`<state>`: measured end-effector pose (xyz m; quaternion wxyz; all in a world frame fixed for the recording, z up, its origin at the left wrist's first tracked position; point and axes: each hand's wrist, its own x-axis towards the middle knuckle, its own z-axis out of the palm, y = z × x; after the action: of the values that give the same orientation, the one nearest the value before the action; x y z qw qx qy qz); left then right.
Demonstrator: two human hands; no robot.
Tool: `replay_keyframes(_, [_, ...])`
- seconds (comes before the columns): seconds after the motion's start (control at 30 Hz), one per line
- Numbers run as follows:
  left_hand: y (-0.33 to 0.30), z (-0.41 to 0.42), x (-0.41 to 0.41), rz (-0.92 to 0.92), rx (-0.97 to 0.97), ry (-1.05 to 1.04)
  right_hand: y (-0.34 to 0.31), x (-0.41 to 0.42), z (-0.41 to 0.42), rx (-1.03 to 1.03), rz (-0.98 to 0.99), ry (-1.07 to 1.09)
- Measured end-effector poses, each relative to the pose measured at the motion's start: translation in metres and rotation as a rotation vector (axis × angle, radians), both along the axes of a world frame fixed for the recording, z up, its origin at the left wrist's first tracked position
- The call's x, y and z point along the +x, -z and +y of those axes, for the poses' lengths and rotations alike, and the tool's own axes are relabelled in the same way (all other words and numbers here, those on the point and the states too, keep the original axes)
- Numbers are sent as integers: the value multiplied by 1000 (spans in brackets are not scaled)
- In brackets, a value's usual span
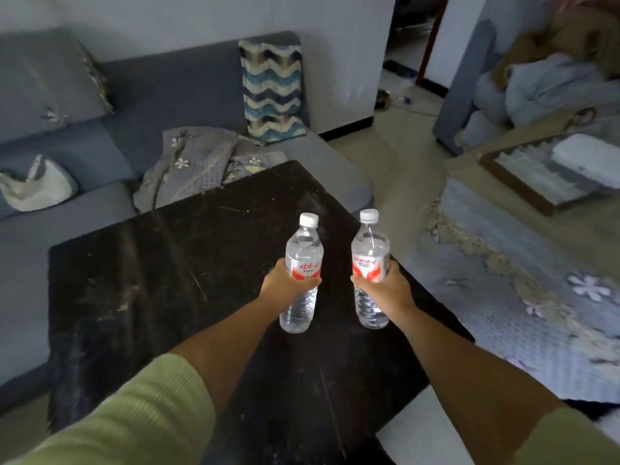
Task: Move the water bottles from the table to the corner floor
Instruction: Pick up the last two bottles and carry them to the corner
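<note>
While both bottles stand upright over the dark table (167, 263), each hand grips one.
Left hand (285, 285) wraps the left bottle (303, 253); right hand (382, 286) wraps the right bottle (370, 250). Pickup looks done; next comes carrying them to the corner floor.

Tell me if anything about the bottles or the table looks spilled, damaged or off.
No spill shows. Both water bottles are capped and upright, the left bottle gripped by the left hand, the right bottle by the right hand. The dark table looks scratched and scuffed. A crumpled blanket lies on the sofa.
</note>
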<state>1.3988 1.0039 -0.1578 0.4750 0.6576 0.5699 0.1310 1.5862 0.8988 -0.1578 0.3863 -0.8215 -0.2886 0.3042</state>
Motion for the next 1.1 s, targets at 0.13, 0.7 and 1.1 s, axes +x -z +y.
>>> replay_keyframes(0.13, [-5,-18,34,23,17,167,-7,21,-43,-16,18,66])
replay_keyframes(0.7, [-26,-273,300,-45,-44,845,-28,163,-391,-72,-17,706])
replay_keyframes(1.1, [-1,-520,385,108,-24,1486,-17,104,-625,-46,56,1347])
